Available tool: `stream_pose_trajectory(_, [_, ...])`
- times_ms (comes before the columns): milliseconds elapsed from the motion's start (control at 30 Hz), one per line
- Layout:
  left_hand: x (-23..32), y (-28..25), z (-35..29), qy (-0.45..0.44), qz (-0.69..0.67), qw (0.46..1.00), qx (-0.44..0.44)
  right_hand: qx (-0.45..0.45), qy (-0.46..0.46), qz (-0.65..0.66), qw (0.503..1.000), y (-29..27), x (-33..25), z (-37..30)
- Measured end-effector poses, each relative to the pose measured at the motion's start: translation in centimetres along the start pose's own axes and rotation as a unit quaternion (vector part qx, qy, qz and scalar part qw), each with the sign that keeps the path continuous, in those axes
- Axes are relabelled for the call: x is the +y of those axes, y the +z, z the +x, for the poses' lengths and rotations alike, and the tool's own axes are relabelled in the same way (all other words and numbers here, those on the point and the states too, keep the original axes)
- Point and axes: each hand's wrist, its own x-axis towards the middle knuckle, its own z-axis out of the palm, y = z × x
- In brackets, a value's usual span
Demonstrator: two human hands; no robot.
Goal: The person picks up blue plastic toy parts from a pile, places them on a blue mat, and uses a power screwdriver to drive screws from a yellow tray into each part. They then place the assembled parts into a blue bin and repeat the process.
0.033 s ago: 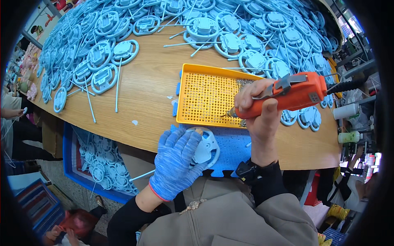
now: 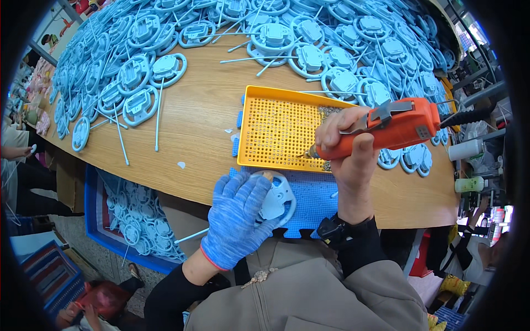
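Note:
My left hand (image 2: 237,215), in a blue knitted glove with one fingertip bare, is closed over a light-blue plastic steering-wheel-shaped part (image 2: 280,199). That part rests on a blue foam mat (image 2: 312,201), and a thin stick juts out from it below my wrist. My bare right hand (image 2: 348,146) grips an orange electric screwdriver (image 2: 386,128). Its bit points left, low over the near right part of a yellow perforated tray (image 2: 270,129). Small screws sit in many of the tray's holes, and more lie loose at its right end.
A big heap of similar light-blue parts (image 2: 276,36) covers the far side of the wooden table (image 2: 204,127). A blue crate (image 2: 127,251) below the table's left edge holds more. Co-workers' hands (image 2: 69,314) show at lower left. Bottles (image 2: 469,185) stand at right.

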Motion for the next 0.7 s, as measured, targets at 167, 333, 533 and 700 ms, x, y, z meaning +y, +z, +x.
stream_pose_trajectory(167, [-0.1, -0.1, 0.2, -0.013, -0.024, 1.0, -0.007, 0.014, -0.009, -0.017, 1.0, 0.5, 0.1, -0.1])
stream_pose_trajectory(333, [0.3, -0.5, 0.4, -0.034, -0.019, 0.999, -0.011, 0.032, -0.01, -0.046, 0.998, 0.8, -0.2, -0.2])
stream_pose_trajectory(533, [0.1, -0.5, 0.1, -0.016, -0.035, 0.999, 0.011, 0.042, -0.056, 0.027, 0.997, 2.2, -3.8, -0.2])
stream_pose_trajectory(700, [0.7, -0.6, 0.4, -0.047, -0.03, 0.998, -0.004, -0.04, -0.047, 0.04, 0.997, 4.7, -4.6, -2.1])
